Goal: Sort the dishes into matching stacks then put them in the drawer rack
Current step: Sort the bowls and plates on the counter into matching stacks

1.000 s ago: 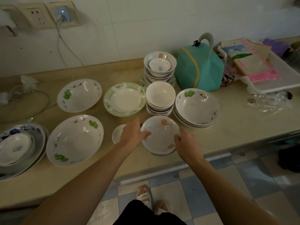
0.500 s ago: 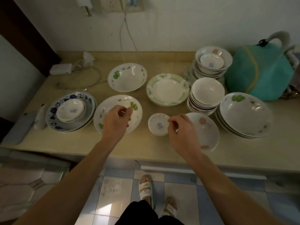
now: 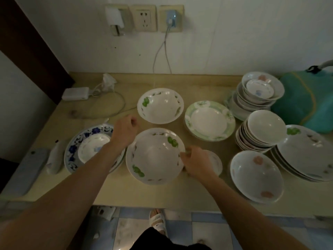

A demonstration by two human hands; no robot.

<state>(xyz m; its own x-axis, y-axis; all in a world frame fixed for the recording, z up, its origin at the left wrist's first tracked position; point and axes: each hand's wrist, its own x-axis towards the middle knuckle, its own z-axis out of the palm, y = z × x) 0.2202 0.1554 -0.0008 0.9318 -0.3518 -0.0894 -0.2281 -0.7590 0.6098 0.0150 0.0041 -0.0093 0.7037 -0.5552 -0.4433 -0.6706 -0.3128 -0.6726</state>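
Observation:
A white bowl with green leaves (image 3: 155, 156) sits near the counter's front edge, its left rim overlapping a blue-patterned plate (image 3: 72, 150). My right hand (image 3: 196, 163) pinches the bowl's right rim with curled fingers and covers part of a small saucer (image 3: 217, 160). My left hand (image 3: 124, 130) is at the bowl's upper left rim, fingers curled; its grip is hidden. A matching bowl (image 3: 160, 105) lies behind. A stack of the same pattern (image 3: 306, 152) stands at the right. The drawer rack is out of view.
A green-rimmed plate (image 3: 210, 120), white bowl stack (image 3: 263, 130), taller mixed stack (image 3: 261, 89) and pink-flower bowl (image 3: 255, 175) fill the right. A teal bag (image 3: 306, 101) sits behind them. A charger with cable (image 3: 76, 93) and a grey flat object (image 3: 27, 170) lie left.
Both hands left the pink-flower bowl and moved left. They now sit at either side of the near green-leaf bowl. The view has swung left.

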